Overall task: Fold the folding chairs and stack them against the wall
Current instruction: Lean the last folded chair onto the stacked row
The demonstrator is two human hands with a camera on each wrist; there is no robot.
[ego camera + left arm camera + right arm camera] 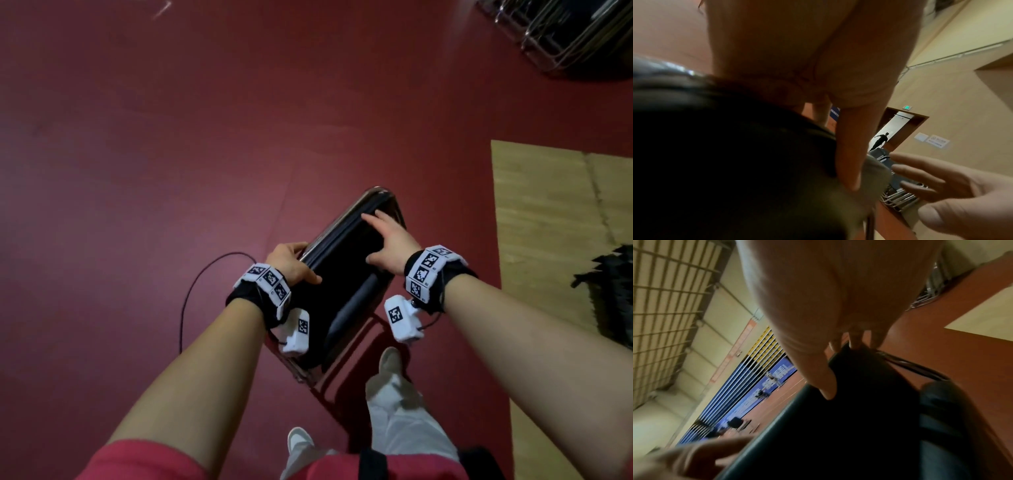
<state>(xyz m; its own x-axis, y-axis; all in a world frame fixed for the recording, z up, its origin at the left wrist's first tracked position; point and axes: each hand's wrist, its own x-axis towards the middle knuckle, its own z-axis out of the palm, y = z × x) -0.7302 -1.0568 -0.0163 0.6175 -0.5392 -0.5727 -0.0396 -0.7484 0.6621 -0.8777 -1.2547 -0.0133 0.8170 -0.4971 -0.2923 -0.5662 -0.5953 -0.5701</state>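
The folding chair (346, 274) stands in front of the person on the red floor (137, 171), its black seat swung up close to the metal frame, so the fold looks nearly finished but not closed flat. The left hand (291, 262) grips the left edge of the frame, fingers curled round the tube and thumb lying on the seat. The right hand (390, 240) lies flat on the upper part of the seat with its fingers straight, pressing rather than gripping. The main risk, as I judge it, is a pinch: the left thumb sits just where seat and frame meet, and a firm push from the right could trap it. With only one hand really holding, the chair could also tip or slide on its legs near the person's white shoes (390, 359). A black cable (191, 294) loops on the floor to the left, a likely snag for a leg or a foot. The stack of folded chairs (561, 31) lies far off to the right, so the carry there is long, past a pale mat (548, 205).
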